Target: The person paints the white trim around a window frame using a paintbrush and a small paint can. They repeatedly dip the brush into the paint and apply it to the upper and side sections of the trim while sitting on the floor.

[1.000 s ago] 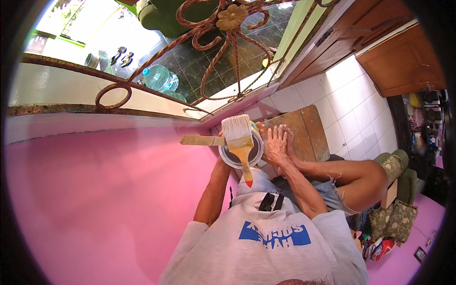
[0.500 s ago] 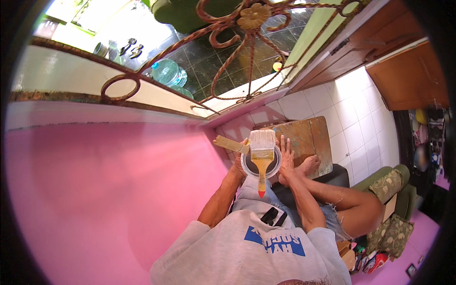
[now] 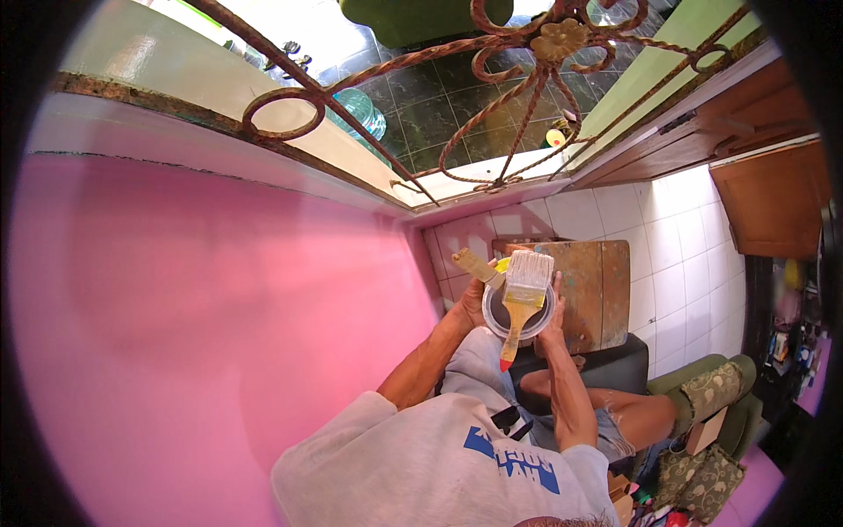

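Observation:
Both my hands hold a round plastic tub (image 3: 492,321) with a pale rim, its inside dark. My left hand (image 3: 472,304) curls around its left side. The right hand (image 3: 553,328) grips the opposite side, fingers pointing up along the wall. A wide paintbrush (image 3: 522,314) lies across the opening, whitish bristles on the far side and the red-tipped yellow handle toward me. Beside my left hand, a flat wooden stick (image 3: 477,265) slants out over the rim. A bit of yellow shows behind it; I cannot tell what it is.
Close on the left stands a pink wall (image 3: 219,334). A rusty twisted-iron grille (image 3: 413,66) spans the window opening ahead. Beyond the tub sits a worn wooden board or stool (image 3: 597,294) on white tiles. A green patterned armchair (image 3: 702,395) is at right.
The tub, with brush and stick, has shifted right and slightly nearer in view. My right hand's spread fingers have closed around its side. The view has turned, moving the grille rightward.

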Motion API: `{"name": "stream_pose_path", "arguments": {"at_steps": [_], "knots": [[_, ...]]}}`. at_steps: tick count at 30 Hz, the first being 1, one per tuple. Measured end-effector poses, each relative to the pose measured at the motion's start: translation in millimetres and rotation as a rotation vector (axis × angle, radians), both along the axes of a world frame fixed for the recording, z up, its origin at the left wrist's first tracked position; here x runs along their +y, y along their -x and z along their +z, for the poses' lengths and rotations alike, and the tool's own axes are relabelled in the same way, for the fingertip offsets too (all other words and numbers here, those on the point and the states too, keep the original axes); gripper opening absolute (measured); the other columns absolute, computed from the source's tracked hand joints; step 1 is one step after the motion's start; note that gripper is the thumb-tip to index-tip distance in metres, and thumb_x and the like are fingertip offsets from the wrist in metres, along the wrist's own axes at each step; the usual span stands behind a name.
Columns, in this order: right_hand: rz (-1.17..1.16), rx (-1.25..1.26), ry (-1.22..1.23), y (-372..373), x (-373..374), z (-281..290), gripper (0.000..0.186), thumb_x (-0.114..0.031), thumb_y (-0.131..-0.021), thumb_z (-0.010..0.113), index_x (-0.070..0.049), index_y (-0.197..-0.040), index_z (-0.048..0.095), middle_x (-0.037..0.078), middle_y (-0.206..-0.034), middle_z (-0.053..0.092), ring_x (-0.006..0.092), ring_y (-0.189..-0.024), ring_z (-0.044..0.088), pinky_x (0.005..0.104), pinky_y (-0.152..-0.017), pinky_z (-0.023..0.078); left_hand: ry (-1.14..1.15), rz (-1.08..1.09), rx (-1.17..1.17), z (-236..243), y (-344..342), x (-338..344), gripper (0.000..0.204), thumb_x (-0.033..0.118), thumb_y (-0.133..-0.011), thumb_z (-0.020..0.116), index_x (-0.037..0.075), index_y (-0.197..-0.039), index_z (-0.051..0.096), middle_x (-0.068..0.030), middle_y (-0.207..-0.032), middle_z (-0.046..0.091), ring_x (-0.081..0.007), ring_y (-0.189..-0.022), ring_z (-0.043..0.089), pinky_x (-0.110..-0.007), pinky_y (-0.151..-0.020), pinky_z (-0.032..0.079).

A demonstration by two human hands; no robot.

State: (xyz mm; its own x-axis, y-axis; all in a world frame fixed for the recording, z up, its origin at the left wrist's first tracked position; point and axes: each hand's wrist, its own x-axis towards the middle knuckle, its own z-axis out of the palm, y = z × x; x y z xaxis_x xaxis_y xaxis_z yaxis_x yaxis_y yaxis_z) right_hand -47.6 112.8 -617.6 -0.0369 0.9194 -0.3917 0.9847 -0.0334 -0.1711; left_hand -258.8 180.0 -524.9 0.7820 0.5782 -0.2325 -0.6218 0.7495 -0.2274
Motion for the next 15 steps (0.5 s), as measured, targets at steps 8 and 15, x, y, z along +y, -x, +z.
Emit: {"name": "stream_pose_path", "arguments": {"at_steps": [8, 15], "knots": [[0.001, 0.205, 0.104, -22, 7, 27, 0.087, -0.040, -0.087, 0.069, -0.018, -0.161, 0.029, 0.014, -0.171, 0.002, 0.0455, -0.153, 0.020, 0.0569, -0.104, 0.050, -0.057, 0.061, -0.015, -23, -5, -8, 0.060, 0.053, -0.091, 0.069, 0.009, -0.132, 0.065, -0.0132, -0.127, 0.070, -0.0290, -0.114, 0.068, -0.053, -0.106, 0.050], [0.005, 0.252, 0.118, -27, 16, 52, 0.084, -0.040, -0.086, 0.070, -0.017, -0.158, 0.034, 0.015, -0.170, 0.012, 0.0450, -0.152, 0.023, 0.0559, -0.106, 0.049, -0.016, 0.066, -0.008, -7, -3, -5, 0.048, 0.046, -0.096, 0.065, 0.007, -0.124, 0.067, -0.0127, -0.117, 0.073, -0.0249, -0.103, 0.072, -0.046, -0.097, 0.057]]}}
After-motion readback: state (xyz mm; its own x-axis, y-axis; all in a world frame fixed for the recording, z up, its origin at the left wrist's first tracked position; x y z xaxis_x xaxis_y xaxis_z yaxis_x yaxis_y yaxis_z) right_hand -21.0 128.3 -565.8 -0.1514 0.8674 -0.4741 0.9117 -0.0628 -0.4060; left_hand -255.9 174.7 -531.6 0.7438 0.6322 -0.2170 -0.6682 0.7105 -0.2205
